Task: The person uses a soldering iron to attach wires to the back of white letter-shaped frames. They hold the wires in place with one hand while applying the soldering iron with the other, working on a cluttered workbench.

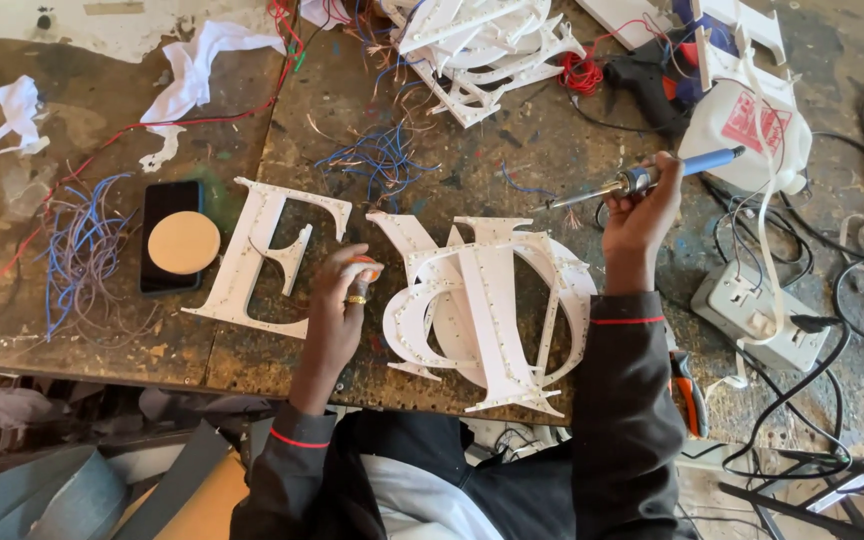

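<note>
My right hand (pixel 640 215) grips a soldering iron (pixel 642 180) with a blue handle, its metal tip pointing left over the bench. My left hand (pixel 344 290), a ring on one finger, rests on the bench with its fingers closed on a small orange and white object (pixel 367 268). It sits between a white letter-shaped sign piece (pixel 262 255) studded with tiny lights and a stack of white cut-out letters (pixel 487 300) lying on top of each other.
A black phone (pixel 162 205) with a round wooden disc (pixel 183 242) on it lies left. Loose blue wires (pixel 82 240), white rags (pixel 197 70), more white letters (pixel 482 50), a black glue gun (pixel 652 80), a white jug (pixel 747 135), a power strip (pixel 757 315) and orange-handled pliers (pixel 690 392) crowd the worn bench.
</note>
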